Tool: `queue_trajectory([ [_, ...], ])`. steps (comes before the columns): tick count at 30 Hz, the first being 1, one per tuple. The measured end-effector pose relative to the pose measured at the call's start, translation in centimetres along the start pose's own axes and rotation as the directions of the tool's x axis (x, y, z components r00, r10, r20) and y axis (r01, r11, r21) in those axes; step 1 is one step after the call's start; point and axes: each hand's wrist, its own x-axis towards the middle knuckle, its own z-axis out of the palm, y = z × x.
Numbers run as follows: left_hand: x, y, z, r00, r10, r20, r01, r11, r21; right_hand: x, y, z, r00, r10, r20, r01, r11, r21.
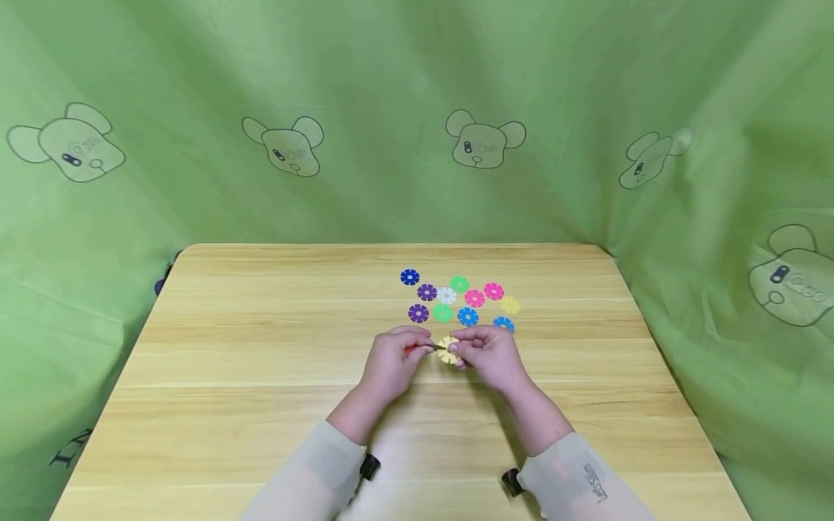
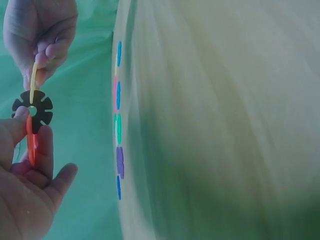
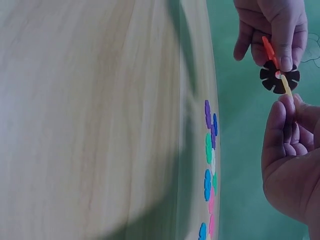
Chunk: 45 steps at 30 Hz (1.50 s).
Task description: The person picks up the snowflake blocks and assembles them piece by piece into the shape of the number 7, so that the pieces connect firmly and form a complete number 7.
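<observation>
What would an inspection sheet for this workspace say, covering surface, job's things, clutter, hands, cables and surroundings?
Surface: pale wood-grain table, partly shadowed
Job's things: red disc and yellow disc meeting a black disc; eleven loose discs visible on the table
Clutter: nothing seen
Hands: left hand pinches the black and red discs; right hand pinches the yellow disc
Cables: nothing seen
Surroundings: green curtain printed with cartoon animal heads

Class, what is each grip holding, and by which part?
The right grip pinches the yellow disc by its side away from the black disc. The left grip pinches the red disc near where it meets the black one.
</observation>
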Motion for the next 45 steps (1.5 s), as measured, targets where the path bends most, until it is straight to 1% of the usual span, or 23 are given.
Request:
queue_trajectory([
  [5, 0.1, 0.1, 0.0, 0.999, 0.037, -0.010, -0.036, 0.999, 0.018, 0.0, -0.1, 0.1, 1.000, 0.009, -0.007, -0.009, 1.000, 0.014],
  [10, 0.0, 0.0, 0.1, 0.999, 0.034, -0.002, -0.034, 0.999, 0.026, -0.1, -0.3, 0.1, 1.000, 0.017, -0.007, -0.017, 1.000, 0.013],
  [12, 0.0, -0.1, 0.1, 0.999, 0.031, 0.011, -0.031, 0.999, 0.033, -0.2, -0.3, 0.1, 1.000, 0.022, -0.005, -0.022, 1.000, 0.006],
  [15, 0.0, -0.1, 0.0, 0.998, 0.037, 0.042, -0.040, 0.997, 0.071, -0.3, -0.3, 0.2, 1.000, 0.030, 0.003, -0.030, 1.000, -0.005],
  [19, 0.2, 0.0, -0.3, 0.996, 0.045, 0.082, -0.055, 0.991, 0.121, -0.5, -0.2, 0.5, 1.000, 0.017, 0.017, -0.017, 1.000, -0.014],
  [21, 0.2, 0.1, -0.4, 0.995, 0.044, 0.093, -0.056, 0.990, 0.131, -0.5, -0.1, 0.6, 1.000, 0.006, 0.020, -0.006, 1.000, -0.016],
  [25, 0.3, 0.0, -0.6, 0.995, 0.025, 0.095, -0.039, 0.989, 0.146, -0.3, -0.1, 0.2, 1.000, -0.019, -0.007, 0.018, 0.998, -0.055],
  [27, 0.3, 0.0, -0.7, 0.995, 0.009, 0.095, -0.023, 0.989, 0.146, -0.2, -0.1, -0.2, 0.999, -0.040, -0.037, 0.035, 0.993, -0.109],
  [30, 0.3, -0.1, -0.7, 0.996, -0.011, 0.090, -0.002, 0.990, 0.141, 0.1, 0.1, -1.3, 0.990, -0.102, -0.097, 0.077, 0.970, -0.230],
  [33, 0.2, -0.3, -0.7, 0.996, -0.028, 0.082, 0.018, 0.991, 0.131, 0.4, 0.3, -2.6, 0.972, -0.181, -0.148, 0.120, 0.929, -0.349],
  [35, 0.1, -0.4, -0.7, 0.996, -0.037, 0.076, 0.027, 0.992, 0.126, 0.7, 0.4, -3.4, 0.960, -0.216, -0.176, 0.132, 0.909, -0.395],
  [37, 0.0, -0.5, -0.7, 0.997, -0.043, 0.072, 0.034, 0.992, 0.120, 1.0, 0.6, -4.1, 0.953, -0.229, -0.199, 0.129, 0.901, -0.415],
  [41, 0.0, -0.7, -0.6, 0.996, -0.051, 0.067, 0.043, 0.993, 0.114, 1.5, 1.2, -5.3, 0.950, -0.212, -0.228, 0.088, 0.885, -0.458],
  [45, 0.0, -0.8, -0.6, 0.996, -0.057, 0.063, 0.049, 0.993, 0.111, 2.0, 2.0, -6.2, 0.952, -0.193, -0.238, 0.043, 0.852, -0.521],
])
